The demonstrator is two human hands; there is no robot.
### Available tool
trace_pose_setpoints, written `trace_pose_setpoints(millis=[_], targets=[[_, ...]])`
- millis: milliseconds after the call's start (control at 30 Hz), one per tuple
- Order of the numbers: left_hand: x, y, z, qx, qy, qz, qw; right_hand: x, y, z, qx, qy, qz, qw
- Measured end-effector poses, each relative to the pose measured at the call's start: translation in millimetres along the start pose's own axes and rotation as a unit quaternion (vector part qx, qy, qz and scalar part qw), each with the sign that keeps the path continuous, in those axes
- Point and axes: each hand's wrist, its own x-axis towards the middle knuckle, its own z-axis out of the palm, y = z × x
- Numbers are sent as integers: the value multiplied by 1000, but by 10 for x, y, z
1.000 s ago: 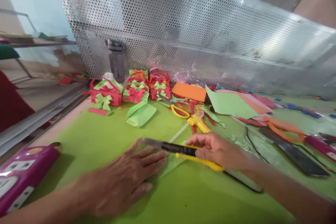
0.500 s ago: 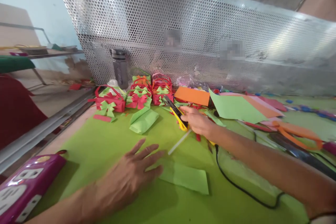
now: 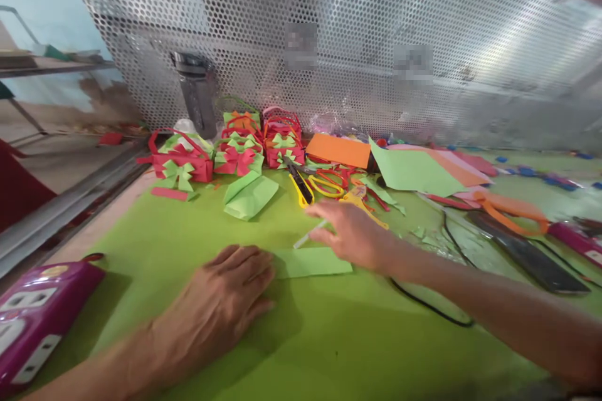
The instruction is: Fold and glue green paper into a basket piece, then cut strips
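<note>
My left hand (image 3: 230,294) lies palm down with its fingers stretched out, their tips on the left end of a light green paper strip (image 3: 310,263). My right hand (image 3: 350,235) hovers at the strip's right end, thumb and forefinger apart, nothing seen in its grip. Between those fingers and beyond them shows a thin whitish stick (image 3: 303,240). A yellow and black utility knife (image 3: 301,183) rests on the table just past the right hand. Beside it are yellow-handled scissors (image 3: 327,187) and a yellow tool (image 3: 356,195), partly hidden by the hand. A folded green paper piece (image 3: 251,195) lies farther left.
Small red and green paper baskets (image 3: 185,163) stand along the back by a grey bottle (image 3: 196,97) and a perforated metal panel (image 3: 244,31). Coloured sheets (image 3: 414,166) and a dark phone (image 3: 531,257) are right. A purple power strip (image 3: 42,319) sits front left.
My right hand has let go of the utility knife, now lying on the table, and has come nearer. My left hand has settled on the green strip, which lies straighter. The view has shifted.
</note>
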Motion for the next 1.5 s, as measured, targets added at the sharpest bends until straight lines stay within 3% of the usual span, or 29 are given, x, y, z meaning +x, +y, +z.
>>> trace_pose_setpoints(millis=[100, 200, 400, 500, 667, 767, 833, 933, 1033, 1233, 1500], targets=[[-5, -22, -7, 1, -2, -8, 1000, -221, -22, 16, -81, -90, -14, 993], [13, -41, -14, 0, -7, -5, 1000, -216, 53, 50, -110, -116, -3, 987], [39, -80, -8, 41, -12, -14, 999, -27, 242, 207, -100, -41, -89, 990], [30, -77, 6, 45, -8, -10, 999, -121, 205, 268, -140, -20, -99, 985], [-18, -69, 49, 43, 9, -12, 999, -362, 39, 238, -268, 49, -158, 949], [-49, -87, 77, 43, 20, -8, 999, -373, 26, 175, -297, 1, -113, 948], [-60, -99, 89, 44, 26, -1, 999, -338, 107, 137, -355, -10, -57, 933], [-62, -107, 97, 49, 32, 3, 998, -290, 348, 102, -435, 9, 51, 899], [-62, -117, 107, 53, 26, 6, 998, -273, 606, 88, -418, 6, 128, 899], [-71, -145, 94, 57, 14, 18, 998, -279, 835, 6, -373, 24, 146, 916], [-52, -171, 89, 52, 10, 22, 998, -388, 1119, -330, -340, 77, 100, 932]])
